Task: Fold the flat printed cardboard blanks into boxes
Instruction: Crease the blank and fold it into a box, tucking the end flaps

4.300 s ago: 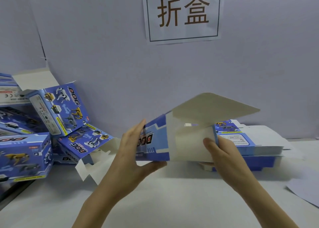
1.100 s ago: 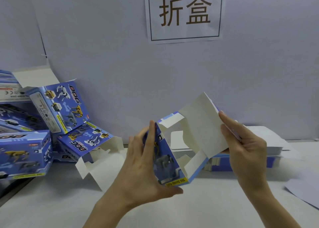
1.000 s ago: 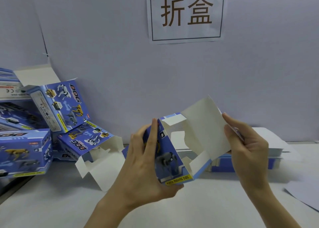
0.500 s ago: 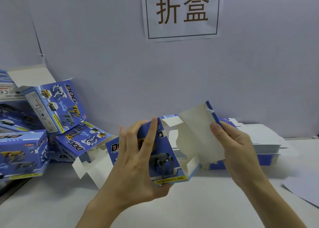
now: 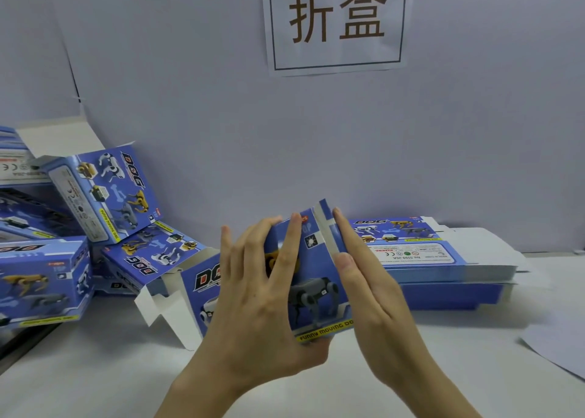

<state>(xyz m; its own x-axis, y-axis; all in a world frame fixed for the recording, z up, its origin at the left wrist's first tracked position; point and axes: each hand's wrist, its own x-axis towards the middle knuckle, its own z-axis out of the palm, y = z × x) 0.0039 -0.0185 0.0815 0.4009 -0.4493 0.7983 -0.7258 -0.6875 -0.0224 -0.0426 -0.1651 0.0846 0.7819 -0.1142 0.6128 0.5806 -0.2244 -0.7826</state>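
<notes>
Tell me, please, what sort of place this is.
Probably a box-folding workstation: the wall sign reads 折盒 (fold boxes), a stack of flat blanks lies on the white table, folded boxes pile up at left, and the left hand grips a box mid-fold.

A half-folded box (image 5: 313, 291), blue and printed with a grey robot dog above a yellow strip reading FUNNY MOVING DOG, is held upright at the centre of the frame, just above the counter (image 5: 95, 370); its end flap is pressed nearly shut along the right side, where a white cardboard edge is shown; a stack of flat blanks (image 5: 443, 269) is laid printed side up on the counter at the right, just behind it; folded boxes (image 5: 104, 193) are piled at the left, tilted against one another; an open-ended box (image 5: 152, 253) is seen beside them, its white flaps spread toward the centre.
</notes>
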